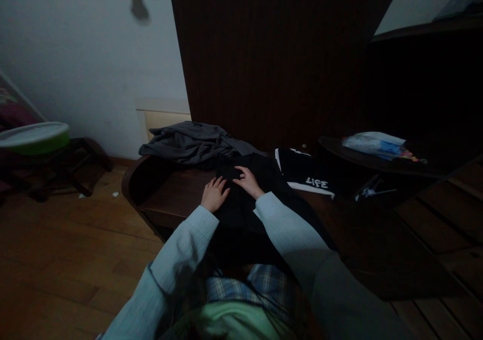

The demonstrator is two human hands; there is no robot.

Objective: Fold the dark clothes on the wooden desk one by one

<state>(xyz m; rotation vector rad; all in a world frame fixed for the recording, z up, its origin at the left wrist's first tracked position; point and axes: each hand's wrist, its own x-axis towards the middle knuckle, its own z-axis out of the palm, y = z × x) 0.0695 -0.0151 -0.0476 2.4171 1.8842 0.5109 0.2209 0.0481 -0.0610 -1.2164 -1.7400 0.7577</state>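
Note:
A black garment (245,229) lies spread over the dark wooden bench top (169,186), its front part hanging toward my lap; its exact kind is too dark to make out. My left hand (216,194) rests flat on its left side with the fingers stretched out. Close beside it, my right hand (248,181) touches the same cloth, fingers apart and slightly bent. Behind the hands lies a crumpled grey garment (192,141). To the right is a folded black piece of clothing with white edges and white lettering (302,171).
A small rounded shelf (332,149) at the right carries a clear and blue plastic packet (377,144). Below it is a small whitish object (368,191). A tall dark wooden panel (279,63) rises behind. On the left, a green basin (41,141) sits on a dark stand (71,164).

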